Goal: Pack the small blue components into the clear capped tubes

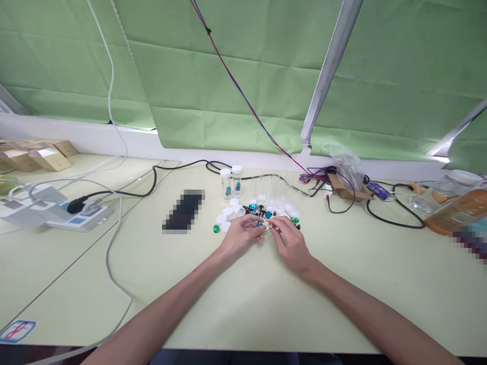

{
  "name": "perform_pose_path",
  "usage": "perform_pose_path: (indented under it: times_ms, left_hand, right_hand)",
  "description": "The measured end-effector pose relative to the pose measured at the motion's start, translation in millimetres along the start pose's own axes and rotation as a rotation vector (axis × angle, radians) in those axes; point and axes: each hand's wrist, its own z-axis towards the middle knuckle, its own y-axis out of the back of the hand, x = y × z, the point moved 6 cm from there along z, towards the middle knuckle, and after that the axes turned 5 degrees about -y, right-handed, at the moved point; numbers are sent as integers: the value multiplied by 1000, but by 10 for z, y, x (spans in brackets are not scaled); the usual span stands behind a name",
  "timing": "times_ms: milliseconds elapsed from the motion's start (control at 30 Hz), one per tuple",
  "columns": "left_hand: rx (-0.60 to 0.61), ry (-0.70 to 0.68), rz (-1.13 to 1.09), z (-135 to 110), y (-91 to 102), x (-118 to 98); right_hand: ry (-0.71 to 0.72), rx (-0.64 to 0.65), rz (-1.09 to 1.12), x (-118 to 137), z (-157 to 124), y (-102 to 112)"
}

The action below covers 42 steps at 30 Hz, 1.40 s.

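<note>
My left hand (240,235) and my right hand (289,242) meet over a small pile of parts in the middle of the pale green table (243,304). Between their fingertips is a small clear item with a blue piece (260,223); both hands pinch it. Around them lie white round caps (228,212), clear little vials (279,205), blue, black and green small pieces, and a green piece (216,228) to the left. Two upright capped vials (231,183) with blue contents stand just behind the pile.
A blurred dark flat object (184,210) lies left of the pile. A white power strip (78,218) with cables sits at the left, cardboard boxes (49,154) beyond it. At the right are a small carton with a plastic bag (344,175), tangled wires and an orange container (456,210).
</note>
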Motion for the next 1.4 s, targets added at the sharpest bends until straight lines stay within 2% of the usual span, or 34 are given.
perform_pose_path:
  times_ms: [300,600,1400]
  left_hand:
    - [-6,34,-21,29,38,86]
    - [-10,57,-28,26,55,117]
    - [-25,53,-5,32,53,101]
  right_hand:
    - [24,-29,-13,-7,-4,17]
    - [218,-121,74,72,-29,46]
    - [214,-59,90,38,-41,7]
